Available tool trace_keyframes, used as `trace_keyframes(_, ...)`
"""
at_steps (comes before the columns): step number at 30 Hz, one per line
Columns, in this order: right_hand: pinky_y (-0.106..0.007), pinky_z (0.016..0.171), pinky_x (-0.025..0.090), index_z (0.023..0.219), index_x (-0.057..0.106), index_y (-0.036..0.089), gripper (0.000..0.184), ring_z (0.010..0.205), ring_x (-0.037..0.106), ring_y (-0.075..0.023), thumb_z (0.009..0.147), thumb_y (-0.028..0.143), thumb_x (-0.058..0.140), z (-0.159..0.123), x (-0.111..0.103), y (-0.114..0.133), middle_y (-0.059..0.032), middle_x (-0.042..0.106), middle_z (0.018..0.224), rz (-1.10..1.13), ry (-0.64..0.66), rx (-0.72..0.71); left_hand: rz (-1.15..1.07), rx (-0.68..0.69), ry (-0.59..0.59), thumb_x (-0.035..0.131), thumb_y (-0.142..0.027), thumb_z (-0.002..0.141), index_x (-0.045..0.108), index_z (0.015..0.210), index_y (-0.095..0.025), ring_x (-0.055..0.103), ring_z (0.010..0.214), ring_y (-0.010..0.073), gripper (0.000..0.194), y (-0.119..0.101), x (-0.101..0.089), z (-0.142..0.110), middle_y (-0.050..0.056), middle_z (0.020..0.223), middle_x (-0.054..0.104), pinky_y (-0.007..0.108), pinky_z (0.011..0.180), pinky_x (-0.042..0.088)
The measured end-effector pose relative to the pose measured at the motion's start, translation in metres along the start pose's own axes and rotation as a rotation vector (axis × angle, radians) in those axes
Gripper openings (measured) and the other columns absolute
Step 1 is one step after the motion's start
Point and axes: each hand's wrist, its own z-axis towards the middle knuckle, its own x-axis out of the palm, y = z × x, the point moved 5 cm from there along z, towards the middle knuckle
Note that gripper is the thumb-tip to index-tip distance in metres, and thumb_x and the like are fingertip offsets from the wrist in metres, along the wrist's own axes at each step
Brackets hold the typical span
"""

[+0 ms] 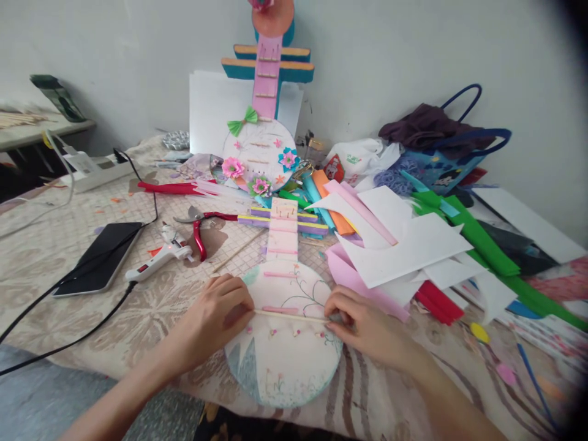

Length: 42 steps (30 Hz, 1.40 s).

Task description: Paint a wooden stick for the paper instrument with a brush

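Across the round white body of a lute-shaped foam craft piece (285, 361) lying on the patterned cloth-covered counter (55, 245), the left hand (215, 318) and right hand (362, 324) are each pinching one end of a thin wooden stick (289, 315), pressing it flat near a white hot-glue gun (158, 257).
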Motion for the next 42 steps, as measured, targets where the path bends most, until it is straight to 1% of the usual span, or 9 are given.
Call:
trace_keyframes(5,-0.026,0.068,0.039,0.083,0.047,0.021,0.011,0.077,0.051,-0.0135,0.089,0.014,0.042,0.000,-0.001,-0.001,0.0005,0.051,0.085,0.007,-0.054,-0.025,-0.005,-0.012,0.017,0.044,-0.020,0.087,0.053,0.078,-0.020,0.049,0.080,0.0147,0.012,0.001,-0.002,0.001,0.000,0.081,0.055,0.033,0.077,0.038)
trace_keyframes(12,-0.027,0.067,0.041,0.087,0.044,0.022,0.010,0.075,0.053,-0.0147,0.092,0.021,0.036,0.002,-0.001,-0.010,-0.0002,0.054,0.082,0.110,-0.153,0.008,-0.079,-0.020,-0.012,0.047,-0.023,0.087,0.056,0.092,-0.021,0.052,0.089,0.0153,0.010,0.000,-0.011,0.005,0.002,0.092,0.057,0.031,0.079,0.041)
trace_keyframes(18,-0.026,0.066,0.042,0.085,0.045,0.021,0.011,0.072,0.052,-0.0145,0.092,0.021,0.036,0.007,0.001,-0.015,-0.0009,0.052,0.080,0.124,-0.237,-0.030,-0.132,0.049,0.008,0.049,-0.020,0.086,0.058,0.091,-0.021,0.053,0.088,0.0142,0.011,-0.017,-0.012,0.030,0.003,0.092,0.058,0.028,0.077,0.043)
trace_keyframes(24,-0.026,0.063,0.042,0.085,0.046,0.021,0.011,0.068,0.051,-0.0146,0.092,0.024,0.037,0.009,-0.004,-0.021,-0.0008,0.052,0.077,0.108,-0.265,0.017,-0.158,0.117,0.044,0.052,-0.013,0.082,0.059,0.079,-0.018,0.052,0.082,0.0131,0.009,-0.030,-0.011,0.058,0.001,0.081,0.060,0.025,0.074,0.042)
trace_keyframes(26,-0.026,0.063,0.043,0.087,0.047,0.021,0.012,0.070,0.052,-0.0151,0.092,0.027,0.038,0.010,-0.007,-0.024,-0.0013,0.054,0.078,0.124,-0.280,0.040,-0.179,0.092,0.030,0.053,-0.013,0.081,0.058,0.078,-0.018,0.052,0.080,0.0126,0.008,-0.025,-0.014,0.063,0.001,0.080,0.059,0.025,0.073,0.042)
trace_keyframes(29,-0.027,0.065,0.045,0.093,0.050,0.021,0.015,0.076,0.055,-0.0166,0.092,0.031,0.039,0.010,-0.013,-0.030,-0.0030,0.058,0.084,0.149,-0.368,0.075,-0.229,0.015,-0.023,0.050,-0.015,0.083,0.056,0.079,-0.019,0.053,0.077,0.0115,0.009,-0.010,-0.019,0.066,0.000,0.081,0.058,0.024,0.070,0.043)
trace_keyframes(32,-0.031,0.075,0.046,0.099,0.051,0.021,0.019,0.085,0.057,-0.0184,0.091,0.034,0.040,0.012,-0.014,-0.035,-0.0052,0.060,0.094,0.155,-0.413,0.101,-0.287,-0.068,-0.093,0.046,-0.019,0.085,0.054,0.081,-0.019,0.053,0.076,0.0107,0.009,0.007,-0.020,0.066,0.001,0.082,0.057,0.023,0.067,0.044)
trace_keyframes(36,-0.035,0.087,0.045,0.108,0.050,0.021,0.023,0.099,0.056,-0.0190,0.092,0.033,0.039,0.016,-0.008,-0.036,-0.0072,0.060,0.105,0.230,-0.357,0.111,-0.348,-0.152,-0.148,0.047,-0.026,0.086,0.052,0.082,-0.019,0.054,0.071,0.0100,0.010,0.022,-0.013,0.066,0.000,0.079,0.058,0.021,0.061,0.044)
trace_keyframes(42,-0.034,0.086,0.046,0.110,0.052,0.021,0.025,0.098,0.058,-0.0186,0.092,0.031,0.040,0.019,-0.002,-0.031,-0.0071,0.062,0.105,0.316,-0.317,0.059,-0.364,-0.190,-0.172,0.051,-0.029,0.083,0.056,0.081,-0.019,0.052,0.071,0.0104,0.011,0.031,-0.008,0.070,-0.001,0.077,0.057,0.023,0.063,0.041)
